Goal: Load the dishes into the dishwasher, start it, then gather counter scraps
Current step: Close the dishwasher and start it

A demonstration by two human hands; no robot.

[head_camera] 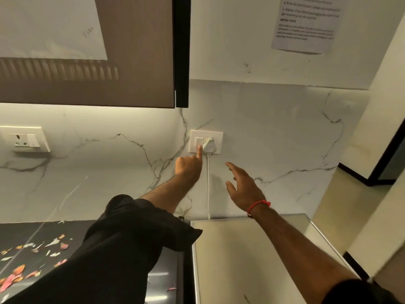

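Observation:
My left hand [189, 165] reaches up to the white switch plate [215, 137] on the marble wall. Its straight index finger presses the rocker switch [199, 140], and its other fingers are curled in. A white plug [209, 144] sits in the socket beside the switch, and its cord [208, 187] drops down behind a pale flat-topped unit [252, 260]. My right hand [242, 187] hovers with spread fingers to the right of the cord, holding nothing. Pink, orange and white scraps [19, 270] lie on the dark counter [72, 229] at lower left.
A brown wall cabinet [131, 62] hangs overhead at left. A second socket [26, 140] is on the wall at far left. A printed sheet [306, 23] is taped to the wall at upper right. A doorway with a dark frame [385, 159] opens at right.

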